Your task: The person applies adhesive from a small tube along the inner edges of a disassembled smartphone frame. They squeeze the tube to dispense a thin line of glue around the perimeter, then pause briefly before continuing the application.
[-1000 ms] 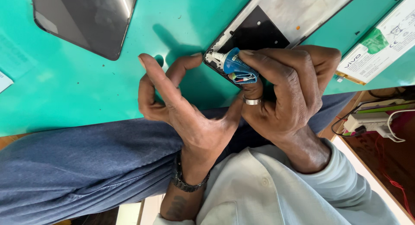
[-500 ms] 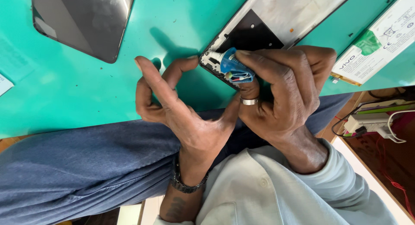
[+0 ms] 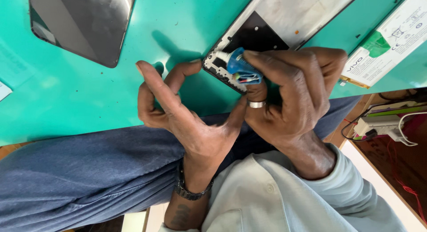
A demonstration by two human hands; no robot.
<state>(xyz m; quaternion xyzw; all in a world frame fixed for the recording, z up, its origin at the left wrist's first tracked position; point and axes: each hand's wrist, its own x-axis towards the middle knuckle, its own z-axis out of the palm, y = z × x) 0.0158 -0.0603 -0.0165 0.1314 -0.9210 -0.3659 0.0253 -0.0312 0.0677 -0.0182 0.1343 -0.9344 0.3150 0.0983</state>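
Carefully, the right hand point(image 3: 289, 98) pinches a small blue tool point(image 3: 242, 67) between closed fingertips, its tip at the near corner of the opened phone frame point(image 3: 267, 31) on the green mat point(image 3: 169, 18). The left hand point(image 3: 178, 111) holds nothing, fingers loosely curled, thumb beside the frame. Steadying that corner and working gently seems wise.

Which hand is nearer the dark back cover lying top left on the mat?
Left. The left hand sits just below-right of the dark back cover; the right hand is farther right, on the opened phone.
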